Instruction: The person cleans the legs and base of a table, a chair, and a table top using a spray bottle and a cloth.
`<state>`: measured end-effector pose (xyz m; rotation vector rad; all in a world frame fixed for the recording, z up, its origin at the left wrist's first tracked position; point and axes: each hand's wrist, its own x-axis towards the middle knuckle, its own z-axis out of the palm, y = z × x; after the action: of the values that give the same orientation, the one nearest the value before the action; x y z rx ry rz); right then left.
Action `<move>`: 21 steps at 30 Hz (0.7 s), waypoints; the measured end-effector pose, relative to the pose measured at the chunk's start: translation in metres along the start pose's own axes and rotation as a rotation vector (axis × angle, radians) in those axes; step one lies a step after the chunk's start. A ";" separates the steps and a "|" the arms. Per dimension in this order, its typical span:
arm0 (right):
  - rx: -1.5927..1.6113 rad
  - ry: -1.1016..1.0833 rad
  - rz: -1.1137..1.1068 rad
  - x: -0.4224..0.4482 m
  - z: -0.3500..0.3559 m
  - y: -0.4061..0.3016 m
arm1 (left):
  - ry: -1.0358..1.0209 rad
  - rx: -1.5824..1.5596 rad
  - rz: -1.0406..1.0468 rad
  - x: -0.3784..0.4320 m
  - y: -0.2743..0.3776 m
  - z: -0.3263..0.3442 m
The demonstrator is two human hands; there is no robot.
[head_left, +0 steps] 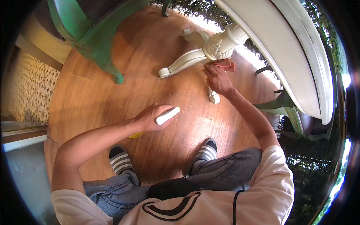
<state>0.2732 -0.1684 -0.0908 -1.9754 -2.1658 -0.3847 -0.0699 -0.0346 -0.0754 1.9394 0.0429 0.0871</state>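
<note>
My right hand point(219, 78) holds a folded red cloth point(226, 65) against the underside of the carved white pedestal point(219, 46) of a table, where its feet branch out. In my left hand point(154, 116) is a spray bottle with a white trigger head point(168, 115); part of its yellow body point(136, 135) shows below the wrist, and the rest is hidden by the hand. One scrolled white table foot point(182, 62) reaches to the left, and another point(214, 98) comes down beside my right hand.
The white tabletop point(284, 45) slants across the upper right. A green chair leg point(104, 62) stands at the upper left. Another green chair point(289, 108) is at the right, near dark foliage. Wood-look flooring point(112, 98) lies below, with patterned tiles point(33, 87) at the far left.
</note>
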 end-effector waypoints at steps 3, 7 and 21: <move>-0.163 -0.071 -0.036 0.003 0.015 0.004 | 0.009 -0.016 0.025 0.004 0.005 0.005; -0.389 -0.266 0.040 -0.035 0.052 -0.030 | 0.113 -0.013 0.075 0.002 -0.005 0.012; -0.393 -0.444 0.017 -0.088 0.034 -0.042 | -0.048 -0.011 0.071 -0.007 0.007 0.001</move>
<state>0.2409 -0.2441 -0.1533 -2.4884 -2.4841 -0.4288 -0.0771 -0.0386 -0.0696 1.9316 -0.0587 0.0876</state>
